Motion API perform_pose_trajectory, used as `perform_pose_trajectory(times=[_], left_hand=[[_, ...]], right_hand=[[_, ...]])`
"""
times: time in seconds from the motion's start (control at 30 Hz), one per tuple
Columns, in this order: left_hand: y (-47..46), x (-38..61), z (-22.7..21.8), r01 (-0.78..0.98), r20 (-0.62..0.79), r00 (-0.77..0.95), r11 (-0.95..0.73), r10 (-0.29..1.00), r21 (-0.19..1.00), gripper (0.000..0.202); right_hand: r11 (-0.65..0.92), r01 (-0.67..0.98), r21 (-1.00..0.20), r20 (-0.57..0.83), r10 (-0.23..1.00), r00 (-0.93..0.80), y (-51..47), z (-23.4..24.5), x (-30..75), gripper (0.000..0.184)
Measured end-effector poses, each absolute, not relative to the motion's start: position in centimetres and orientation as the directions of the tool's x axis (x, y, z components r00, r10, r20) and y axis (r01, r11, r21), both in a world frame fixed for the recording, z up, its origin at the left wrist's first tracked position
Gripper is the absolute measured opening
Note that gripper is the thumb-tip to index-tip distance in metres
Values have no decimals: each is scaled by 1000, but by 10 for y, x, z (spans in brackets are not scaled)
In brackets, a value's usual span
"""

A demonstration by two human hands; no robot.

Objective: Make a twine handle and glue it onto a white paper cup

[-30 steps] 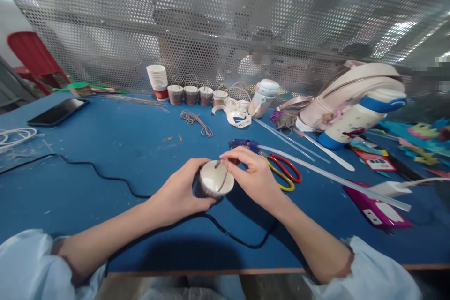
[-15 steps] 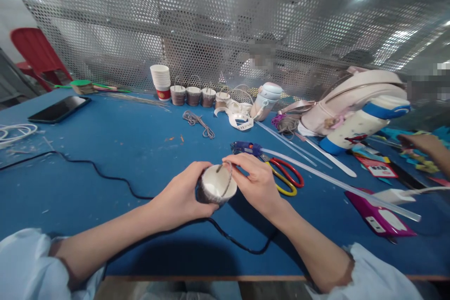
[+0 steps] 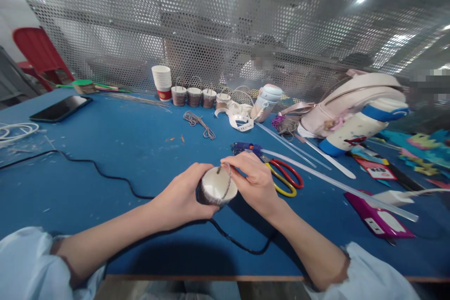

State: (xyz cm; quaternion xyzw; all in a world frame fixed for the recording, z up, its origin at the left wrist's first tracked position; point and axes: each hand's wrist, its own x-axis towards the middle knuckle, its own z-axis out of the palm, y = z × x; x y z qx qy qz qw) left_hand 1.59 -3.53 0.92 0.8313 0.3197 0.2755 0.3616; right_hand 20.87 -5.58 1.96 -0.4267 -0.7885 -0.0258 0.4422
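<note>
My left hand is wrapped round a small paper cup with a dark wrapped outside and a white inside, tilted so its mouth faces me. My right hand pinches a thin twine handle that arcs across the cup's rim. Both hands hover just above the blue table, near its front edge. Just beyond my right hand lie red and yellow scissors and a blue glue gun.
A black cable runs across the table under my hands. At the back stand stacked white cups, several finished small cups, twine, ribbon and bottles. A phone lies left; glue sticks, a pink box and a bag lie right.
My hands and the cup have stayed almost in place. Another person's hand that showed at the far right half a second ago is gone.
</note>
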Motion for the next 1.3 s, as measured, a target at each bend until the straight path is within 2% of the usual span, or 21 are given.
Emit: perform_pose_trajectory(times=[0.33,0.6,0.7,0.8,0.9,1.0,1.1,1.2,1.3], left_hand=[[-36,17,10,347,197,646,-514,737,784,52],[-40,19,9,392,119,600,-420,791,818,52],[-41,22,7,397,131,583,-422,802,815,54],[-39,24,3,406,168,545,-434,822,804,54],[-35,25,0,433,195,465,-414,864,801,56],[-29,24,1,479,206,346,-361,915,800,62],[-22,22,3,511,208,260,-317,943,799,63],[-18,20,4,510,189,249,-295,950,808,63],[-16,21,0,474,227,290,-346,930,810,64]], right_hand=[[689,687,-232,776,557,-296,-54,21,208,16],[677,662,-321,750,608,-259,-56,21,207,17],[670,655,-351,729,634,-258,-58,23,204,20],[640,647,-415,687,687,-238,-61,27,204,24],[576,611,-543,610,771,-185,-64,29,206,25],[469,516,-717,463,873,-151,-65,28,208,29],[367,397,-841,324,930,-173,-62,22,203,43],[298,333,-895,277,955,-110,-57,11,194,60],[250,293,-923,256,966,-17,-49,2,189,63]])
